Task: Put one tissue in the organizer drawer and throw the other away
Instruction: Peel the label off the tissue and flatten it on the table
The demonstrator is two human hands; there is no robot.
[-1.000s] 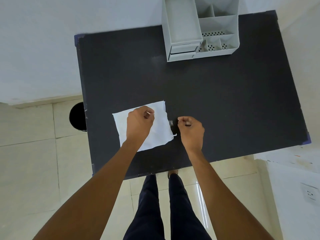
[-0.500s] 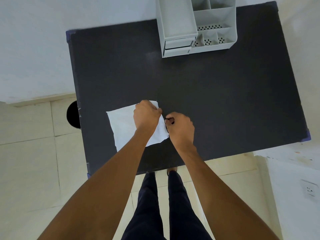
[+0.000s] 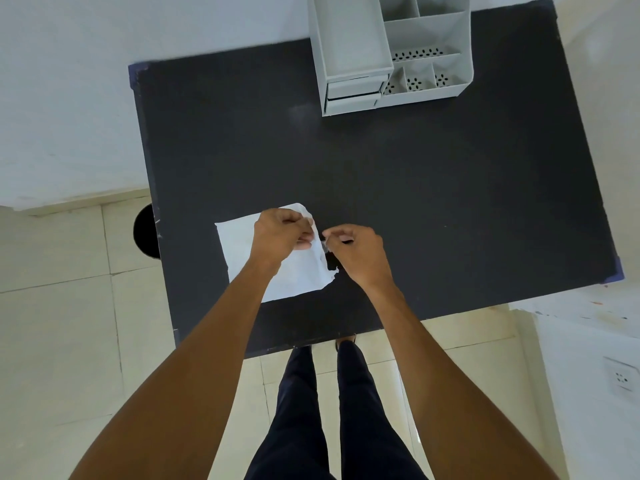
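Note:
A white tissue (image 3: pixel 239 244) lies flat on the near left part of the black table (image 3: pixel 450 202), and I cannot tell whether it is one sheet or two stacked. Its right edge is lifted off the table. My left hand (image 3: pixel 280 233) pinches that raised edge from above. My right hand (image 3: pixel 356 252) meets it from the right, with thumb and finger closed on the same edge. The grey organizer (image 3: pixel 349 53) stands at the table's far edge, and its two small drawers (image 3: pixel 353 95) face me, closed.
A round black bin (image 3: pixel 145 230) sits on the floor at the table's left side, partly under its edge. The organizer's open compartments (image 3: pixel 426 67) are to the right of the drawers. My legs stand at the near table edge. A wall socket (image 3: pixel 621 377) is low right.
My right hand moved left to the tissue's right edge and joined my left hand there. The edge, flat a second ago, is now raised between both hands.

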